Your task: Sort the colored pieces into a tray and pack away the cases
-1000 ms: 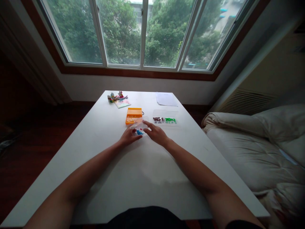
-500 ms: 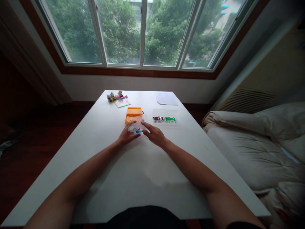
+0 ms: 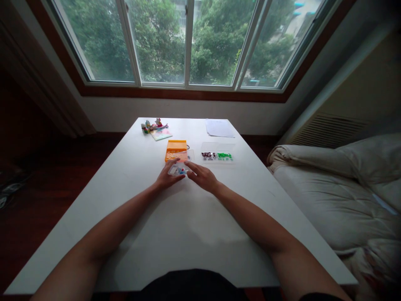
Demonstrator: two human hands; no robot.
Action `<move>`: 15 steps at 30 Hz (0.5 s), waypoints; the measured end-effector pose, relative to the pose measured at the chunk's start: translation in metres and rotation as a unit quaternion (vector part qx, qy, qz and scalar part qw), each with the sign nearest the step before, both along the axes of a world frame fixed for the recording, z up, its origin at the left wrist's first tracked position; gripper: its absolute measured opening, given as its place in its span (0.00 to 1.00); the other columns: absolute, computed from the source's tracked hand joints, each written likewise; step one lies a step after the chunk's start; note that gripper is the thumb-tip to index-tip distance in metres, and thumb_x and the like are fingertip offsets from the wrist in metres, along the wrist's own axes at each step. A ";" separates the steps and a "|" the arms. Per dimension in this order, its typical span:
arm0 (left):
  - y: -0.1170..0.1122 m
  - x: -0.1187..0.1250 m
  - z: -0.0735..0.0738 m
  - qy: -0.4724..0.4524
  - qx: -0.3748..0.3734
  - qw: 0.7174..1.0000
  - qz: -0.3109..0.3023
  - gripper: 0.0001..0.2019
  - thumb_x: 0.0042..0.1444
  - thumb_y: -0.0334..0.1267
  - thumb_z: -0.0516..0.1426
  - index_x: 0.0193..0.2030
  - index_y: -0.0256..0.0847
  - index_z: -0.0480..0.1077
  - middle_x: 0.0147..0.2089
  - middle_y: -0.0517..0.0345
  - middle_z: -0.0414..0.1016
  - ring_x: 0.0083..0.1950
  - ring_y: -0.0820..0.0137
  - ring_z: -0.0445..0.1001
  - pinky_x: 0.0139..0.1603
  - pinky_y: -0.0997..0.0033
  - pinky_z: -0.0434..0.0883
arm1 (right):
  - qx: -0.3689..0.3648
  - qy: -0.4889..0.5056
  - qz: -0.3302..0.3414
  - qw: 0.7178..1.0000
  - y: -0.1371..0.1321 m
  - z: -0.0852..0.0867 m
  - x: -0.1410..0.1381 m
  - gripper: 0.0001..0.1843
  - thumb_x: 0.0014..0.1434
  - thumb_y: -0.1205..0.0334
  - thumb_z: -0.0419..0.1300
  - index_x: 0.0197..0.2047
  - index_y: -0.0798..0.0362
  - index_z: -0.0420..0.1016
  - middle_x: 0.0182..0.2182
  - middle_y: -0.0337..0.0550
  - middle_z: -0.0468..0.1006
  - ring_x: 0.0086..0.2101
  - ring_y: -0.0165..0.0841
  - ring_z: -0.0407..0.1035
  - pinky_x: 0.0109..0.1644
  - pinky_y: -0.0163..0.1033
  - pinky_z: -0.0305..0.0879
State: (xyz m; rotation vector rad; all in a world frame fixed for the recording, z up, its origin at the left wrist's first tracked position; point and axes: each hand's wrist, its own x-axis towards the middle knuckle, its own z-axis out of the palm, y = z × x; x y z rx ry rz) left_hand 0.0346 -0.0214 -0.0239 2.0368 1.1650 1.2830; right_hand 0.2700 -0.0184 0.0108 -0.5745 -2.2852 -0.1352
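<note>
A small clear plastic box (image 3: 174, 170) with blue, red and white bits inside lies between my hands, near the middle of the table. My left hand (image 3: 166, 176) grips its left side, fingers on the far edge and thumb along the near edge. At its right side is my right hand (image 3: 203, 177), fingers and thumb closed about the box's edge. Just beyond stands an open orange case (image 3: 176, 145) holding small pale pieces. To the right, an open clear case (image 3: 218, 147) holds dark brown pieces (image 3: 208, 155) and green pieces (image 3: 224, 156) in separate compartments.
Small colourful figurines (image 3: 153, 125) stand at the table's far left beside a pastel-coloured card (image 3: 161, 133). White paper sheets (image 3: 219, 128) lie at the far right of the white table (image 3: 188, 234). A cream sofa (image 3: 313, 192) is on the right, below a window (image 3: 188, 42) ahead.
My hands stay around the clear box, which appears lower and flatter than before. The right fingers have shifted slightly left; the cases have not moved on the table.
</note>
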 end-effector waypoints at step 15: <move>0.001 -0.001 -0.001 0.026 0.001 0.999 0.018 0.37 0.52 0.50 0.67 0.67 0.45 0.62 0.65 0.44 0.65 0.66 0.55 0.65 0.68 0.49 0.64 | -0.013 0.015 0.013 1.000 -0.003 -0.001 -0.002 0.26 0.73 0.60 0.51 0.71 0.48 0.58 0.64 0.44 0.68 0.61 0.36 0.67 0.65 0.44 0.69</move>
